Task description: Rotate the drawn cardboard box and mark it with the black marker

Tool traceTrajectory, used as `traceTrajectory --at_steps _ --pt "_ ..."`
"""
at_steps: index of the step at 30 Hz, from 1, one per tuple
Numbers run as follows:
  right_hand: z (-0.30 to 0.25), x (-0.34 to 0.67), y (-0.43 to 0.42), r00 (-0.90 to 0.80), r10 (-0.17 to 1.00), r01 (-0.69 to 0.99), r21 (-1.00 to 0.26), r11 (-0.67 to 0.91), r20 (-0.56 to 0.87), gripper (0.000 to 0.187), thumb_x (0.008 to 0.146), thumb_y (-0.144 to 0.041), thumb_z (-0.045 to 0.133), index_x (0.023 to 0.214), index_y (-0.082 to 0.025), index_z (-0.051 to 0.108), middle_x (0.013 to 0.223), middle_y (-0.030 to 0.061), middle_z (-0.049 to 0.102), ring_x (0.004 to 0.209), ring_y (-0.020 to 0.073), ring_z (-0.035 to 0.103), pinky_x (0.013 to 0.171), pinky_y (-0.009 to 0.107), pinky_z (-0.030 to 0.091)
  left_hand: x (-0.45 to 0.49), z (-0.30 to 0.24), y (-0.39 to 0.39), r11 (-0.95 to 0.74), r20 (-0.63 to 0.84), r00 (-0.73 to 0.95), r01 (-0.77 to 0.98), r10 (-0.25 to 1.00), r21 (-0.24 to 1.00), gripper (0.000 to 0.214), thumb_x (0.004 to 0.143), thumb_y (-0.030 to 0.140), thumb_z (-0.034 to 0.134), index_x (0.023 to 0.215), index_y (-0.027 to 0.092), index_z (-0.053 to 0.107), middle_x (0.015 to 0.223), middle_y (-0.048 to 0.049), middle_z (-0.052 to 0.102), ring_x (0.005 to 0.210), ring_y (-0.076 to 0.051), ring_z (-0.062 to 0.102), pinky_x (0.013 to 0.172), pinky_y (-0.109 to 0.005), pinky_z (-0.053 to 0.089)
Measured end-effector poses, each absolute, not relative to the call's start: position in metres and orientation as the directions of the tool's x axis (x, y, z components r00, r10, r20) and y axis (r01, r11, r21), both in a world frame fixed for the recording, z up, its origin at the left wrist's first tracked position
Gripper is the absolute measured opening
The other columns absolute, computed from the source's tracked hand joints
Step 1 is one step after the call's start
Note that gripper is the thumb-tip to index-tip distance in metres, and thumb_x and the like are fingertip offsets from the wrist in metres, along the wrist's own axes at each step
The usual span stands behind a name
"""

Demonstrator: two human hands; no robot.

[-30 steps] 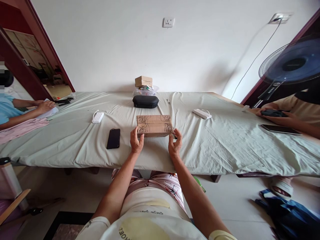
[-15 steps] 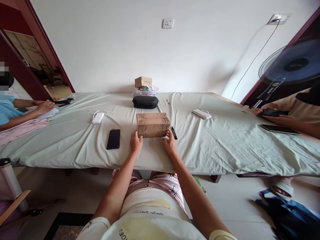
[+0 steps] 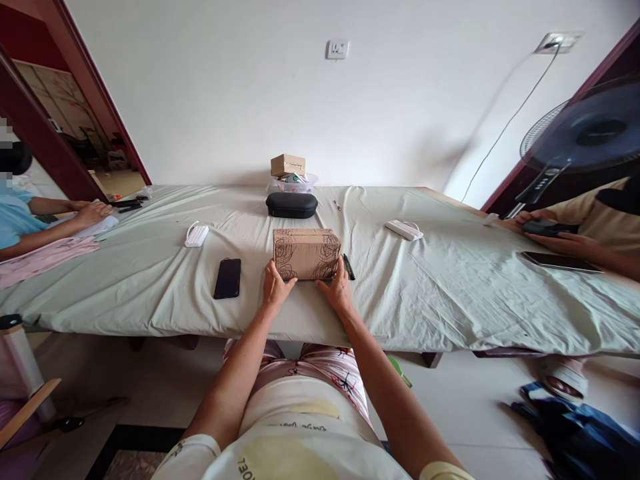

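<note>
At the near middle of the cloth-covered bench (image 3: 435, 287), holds a cardboard box (image 3: 307, 256) between left hand (image 3: 277, 287) and right hand (image 3: 337, 289). Spans the box from side to side, one hand at each end, with fingers against the side edges and thumbs turned inward along the lower front edge. Seems to rest the box on the cloth, front face toward the camera; cannot tell whether lifted slightly. On that face, shows dark looping lines at left and right, with a plainer strip between. By judgement, counts as already marked there. Hides the back and underside, so cannot tell about marks there, nor how much remains. Just beside the right hand: a black pen (image 3: 349, 268), not held. Near the left hand: a dark phone (image 3: 227, 278), untouched. Behind the box: a black case (image 3: 291, 205), then a clear tub (image 3: 309, 181) with a small carton (image 3: 288, 165) on top. At the right end: a co-worker's hands around a dark object (image 3: 545, 228).
</note>
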State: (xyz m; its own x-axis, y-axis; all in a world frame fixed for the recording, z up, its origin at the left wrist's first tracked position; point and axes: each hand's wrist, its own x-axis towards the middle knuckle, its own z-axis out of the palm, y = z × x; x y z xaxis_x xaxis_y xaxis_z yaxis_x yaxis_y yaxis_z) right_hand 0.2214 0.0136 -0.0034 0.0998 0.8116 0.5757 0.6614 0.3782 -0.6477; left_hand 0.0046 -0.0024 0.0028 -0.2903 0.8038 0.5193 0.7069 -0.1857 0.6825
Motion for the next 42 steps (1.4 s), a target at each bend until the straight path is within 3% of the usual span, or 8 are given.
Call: traceTrajectory --at_steps 6,12,17,22,25,29,34,42 --pt "0.005 0.212 0.005 0.211 0.798 0.726 -0.637 0.259 0.565 0.124 0.071 -0.068 0.08 0.165 -0.015 0.019 0.134 0.0232 0.056 0.117 0.0395 0.06 0.099 0.057 0.05 0.011 0.005 -0.005 -0.251 0.606 -0.228 0.759 0.762 0.601 0.129 0.066 0.043 0.095 0.161 0.007 0.016 0.153 -0.0361 0.045 0.139 -0.045 0.053 0.112 -0.055 0.047" --pt "0.01 0.21 0.001 0.237 0.802 0.747 -0.631 0.21 0.548 0.123 0.071 -0.069 0.08 0.164 -0.013 0.023 0.129 0.0248 0.058 0.117 0.0417 0.059 0.101 0.061 0.048 0.014 0.008 -0.008 -0.215 0.595 -0.244 0.775 0.765 0.594 0.134 0.064 0.046 0.096 0.163 0.004 0.015 0.149 -0.0372 0.049 0.134 -0.046 0.058 0.108 -0.054 0.05" --pt "0.004 0.216 0.007 0.153 0.752 0.675 -0.624 0.394 0.641 0.098 0.085 -0.064 0.069 0.162 -0.018 0.03 0.13 0.0203 0.06 0.117 0.0355 0.058 0.102 0.056 0.05 0.011 0.006 -0.006 -0.204 0.539 -0.286 0.709 0.792 0.675 0.129 0.068 0.038 0.094 0.164 0.007 0.012 0.154 -0.0343 0.045 0.142 -0.043 0.052 0.112 -0.051 0.048" --pt "0.001 0.22 0.008 0.137 0.752 0.617 -0.649 0.444 0.645 0.07 0.093 -0.053 0.057 0.154 -0.021 0.044 0.106 0.0112 0.066 0.092 0.0262 0.064 0.087 0.046 0.056 0.006 0.002 -0.003 -0.148 0.49 -0.345 0.678 0.8 0.72 0.112 0.078 0.032 0.084 0.163 0.009 0.015 0.146 -0.0307 0.053 0.141 -0.042 0.053 0.112 -0.053 0.046" --pt "0.005 0.219 0.004 0.125 0.77 0.614 -0.658 0.436 0.626 0.056 0.095 -0.049 0.052 0.142 -0.021 0.055 0.093 0.0074 0.068 0.083 0.0234 0.064 0.078 0.039 0.055 0.003 -0.001 -0.003 -0.086 0.444 -0.396 0.661 0.804 0.745 0.093 0.086 0.024 0.073 0.162 0.009 0.021 0.14 -0.0287 0.058 0.138 -0.041 0.056 0.112 -0.054 0.047" --pt "0.013 0.218 -0.003 0.101 0.827 0.62 -0.685 0.382 0.553 0.041 0.096 -0.055 0.049 0.115 -0.022 0.066 0.074 0.0023 0.067 0.068 0.0205 0.061 0.065 0.03 0.047 0.001 -0.001 -0.003 -0.136 0.461 -0.42 0.606 0.782 0.783 0.09 0.085 0.015 0.066 0.162 0.01 0.02 0.152 -0.0292 0.05 0.146 -0.039 0.048 0.119 -0.054 0.042" --pt "0.021 0.219 -0.009 0.082 0.844 0.617 -0.692 0.374 0.53 0.048 0.096 -0.068 0.044 0.083 -0.025 0.061 0.066 0.0013 0.063 0.06 0.0187 0.056 0.058 0.028 0.04 -0.001 0.004 -0.005 -0.264 0.516 -0.41 0.53 0.752 0.806 0.086 0.088 0.021 0.066 0.162 0.012 0.024 0.166 -0.0253 0.036 0.156 -0.036 0.035 0.128 -0.054 0.032" --pt "0.026 0.217 -0.012 -0.007 0.845 0.534 -0.713 0.455 0.534 0.053 0.097 -0.074 0.039 0.076 -0.027 0.052 0.067 0.0038 0.068 0.062 0.0203 0.063 0.064 0.032 0.048 -0.008 0.007 -0.002 -0.328 0.438 -0.542 0.292 0.717 0.898 0.091 0.096 0.044 0.066 0.165 0.017 0.012 0.167 -0.0271 0.029 0.151 -0.034 0.044 0.099 -0.036 0.062"
